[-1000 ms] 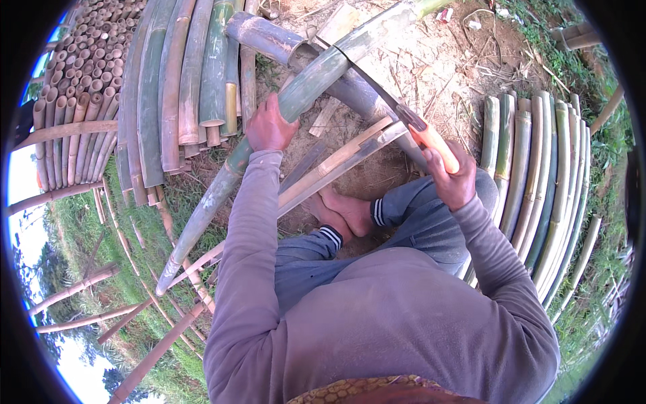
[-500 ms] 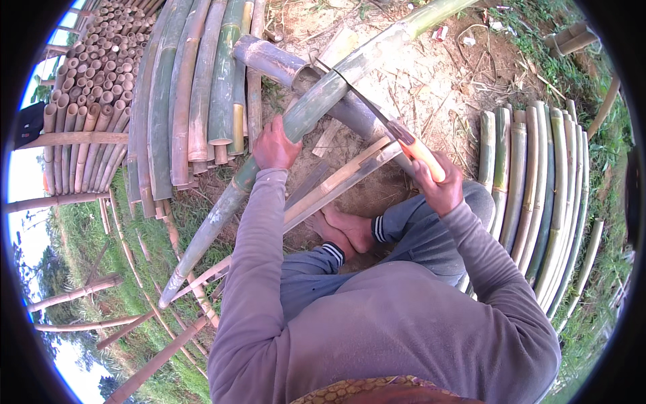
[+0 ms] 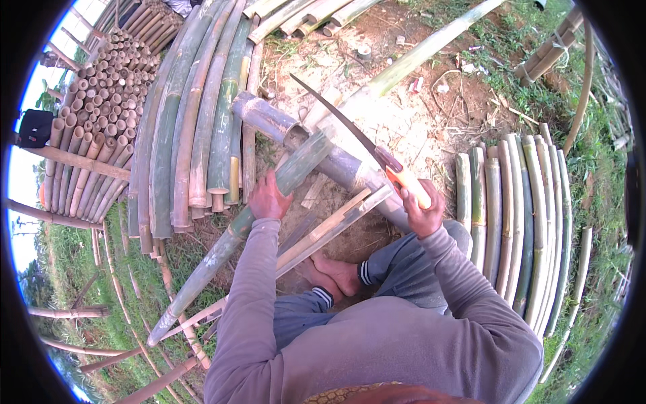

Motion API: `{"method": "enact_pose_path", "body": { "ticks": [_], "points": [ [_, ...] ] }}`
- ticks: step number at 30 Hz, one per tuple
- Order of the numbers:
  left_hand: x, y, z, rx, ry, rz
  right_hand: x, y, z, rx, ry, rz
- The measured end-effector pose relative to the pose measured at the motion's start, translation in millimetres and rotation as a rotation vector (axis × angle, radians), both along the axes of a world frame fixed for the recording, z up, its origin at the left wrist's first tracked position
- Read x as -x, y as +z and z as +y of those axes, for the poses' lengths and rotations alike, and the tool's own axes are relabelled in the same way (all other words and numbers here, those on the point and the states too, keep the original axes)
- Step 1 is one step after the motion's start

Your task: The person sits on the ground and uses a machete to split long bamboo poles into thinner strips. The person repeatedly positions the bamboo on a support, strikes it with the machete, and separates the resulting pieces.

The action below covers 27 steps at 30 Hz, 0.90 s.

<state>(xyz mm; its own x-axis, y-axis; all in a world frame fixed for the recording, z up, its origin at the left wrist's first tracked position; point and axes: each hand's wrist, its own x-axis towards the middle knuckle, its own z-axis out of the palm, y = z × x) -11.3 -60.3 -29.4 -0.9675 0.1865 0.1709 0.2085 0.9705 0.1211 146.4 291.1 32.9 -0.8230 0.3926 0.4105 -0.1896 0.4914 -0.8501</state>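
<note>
Outdoors | bare dirt point(image 3: 417, 128), grass | left hand point(image 3: 269, 198) grips bamboo pole point(image 3: 229, 242) | right hand point(image 3: 422, 212) clenches machete point(image 3: 356, 138)

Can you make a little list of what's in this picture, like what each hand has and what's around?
left hand: grips a long green bamboo pole that slants across the picture
right hand: holds the orange handle of a long curved knife, blade raised above the pole
support: the pole rests on a thick grey log
feet: bare feet on the dirt, beside split bamboo strips
left side: stacked bamboo halves and a pile of cut bamboo tubes
right side: a row of bamboo halves on grass
</note>
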Motion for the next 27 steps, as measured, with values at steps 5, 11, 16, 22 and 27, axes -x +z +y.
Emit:
{"method": "enact_pose_path", "body": {
  "ticks": [5, 11, 16, 22, 27],
  "points": [
    [-6, 2, 4, -0.026, 0.006, -0.031, 10, -43, 60, -0.454, -0.327, -0.046],
    [-31, 16, -31, -0.211, -0.011, 0.049, 19, -93, 79, -0.547, -0.238, -0.932],
    [-67, 6, -84, -0.166, 0.456, 0.335, 56, -53, -2, -0.712, 0.015, -0.597],
    [-114, -58, -178, -0.653, 1.547, 0.419, 151, -34, -116, -1.149, 0.405, -0.192],
    [-121, -82, -243, -1.936, 1.608, 0.616, 180, -33, -133, -1.221, 0.523, -0.362]
  ]
}}
